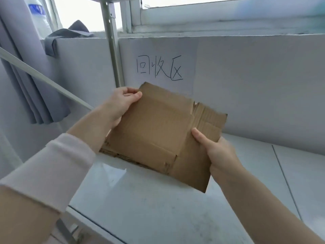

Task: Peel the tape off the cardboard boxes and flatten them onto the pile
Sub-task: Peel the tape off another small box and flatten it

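A flattened brown cardboard box [158,132] hangs tilted in the air above a white shelf [140,199], its flaps folded flat and no tape visible on the side facing me. My left hand [121,103] grips its far left corner, thumb on top. My right hand [216,152] grips its right edge, thumb pressed on the upper face, fingers hidden underneath. The near left edge of the cardboard shows ragged corrugation. I see no pile of other boxes.
A white back panel carries a paper sign [160,69] with handwritten characters. A metal shelf upright [112,43] stands behind the box. Grey cloth [66,37] lies on the panel's top at left, and a grey curtain [29,81] hangs at far left.
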The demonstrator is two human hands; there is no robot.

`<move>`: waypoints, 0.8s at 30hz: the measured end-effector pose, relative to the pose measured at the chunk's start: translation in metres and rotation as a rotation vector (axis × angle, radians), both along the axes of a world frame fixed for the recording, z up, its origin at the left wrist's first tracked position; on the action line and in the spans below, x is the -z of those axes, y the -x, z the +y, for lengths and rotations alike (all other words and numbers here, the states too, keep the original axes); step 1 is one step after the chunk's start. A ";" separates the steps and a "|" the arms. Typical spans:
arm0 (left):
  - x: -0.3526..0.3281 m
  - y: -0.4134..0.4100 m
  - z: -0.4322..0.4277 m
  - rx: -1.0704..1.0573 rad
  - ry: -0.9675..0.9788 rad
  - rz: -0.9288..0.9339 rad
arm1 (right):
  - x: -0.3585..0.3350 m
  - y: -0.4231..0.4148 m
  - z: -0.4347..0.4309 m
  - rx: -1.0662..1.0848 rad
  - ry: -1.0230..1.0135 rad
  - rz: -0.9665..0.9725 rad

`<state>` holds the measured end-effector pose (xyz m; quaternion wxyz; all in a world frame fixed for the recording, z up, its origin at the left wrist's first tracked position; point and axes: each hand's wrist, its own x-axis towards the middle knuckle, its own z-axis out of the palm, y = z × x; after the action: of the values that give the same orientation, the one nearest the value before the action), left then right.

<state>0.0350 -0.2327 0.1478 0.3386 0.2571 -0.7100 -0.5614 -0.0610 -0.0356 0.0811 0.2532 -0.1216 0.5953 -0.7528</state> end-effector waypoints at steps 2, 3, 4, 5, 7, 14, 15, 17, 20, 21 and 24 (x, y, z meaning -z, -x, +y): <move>-0.004 0.031 -0.035 -0.116 0.301 -0.179 | -0.017 0.025 -0.034 0.051 0.012 0.008; -0.002 0.045 -0.048 -0.166 0.445 -0.309 | -0.021 0.038 -0.050 0.088 -0.004 0.017; 0.002 0.058 -0.057 -0.197 0.560 -0.433 | -0.020 0.052 -0.065 0.122 -0.027 0.026; 0.009 0.069 -0.062 -0.197 0.630 -0.528 | -0.015 0.064 -0.078 0.138 -0.068 0.040; 0.031 0.088 -0.067 -0.109 0.677 -0.668 | 0.001 0.080 -0.099 0.108 -0.223 0.077; 0.136 0.094 -0.070 0.019 0.685 -0.935 | 0.059 0.068 -0.112 0.031 -0.898 0.609; 0.143 0.093 -0.070 -0.009 0.696 -0.921 | 0.064 0.066 -0.110 0.066 -0.927 0.720; 0.148 0.094 -0.071 -0.031 0.710 -0.910 | 0.075 0.063 -0.104 0.089 -0.950 0.955; 0.149 0.097 -0.069 -0.056 0.714 -0.932 | 0.084 0.062 -0.096 -0.017 -0.977 1.068; 0.150 0.097 -0.068 -0.072 0.711 -0.933 | 0.087 0.061 -0.095 -0.064 -0.987 1.051; 0.152 0.099 -0.063 -0.106 0.708 -0.929 | 0.087 0.064 -0.094 -0.155 -1.014 1.008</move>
<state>-0.0636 -0.2957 -0.0044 0.0846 0.3826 -0.9144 -0.1010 -0.1254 -0.1291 -0.0063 0.0257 -0.3637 0.9059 -0.2156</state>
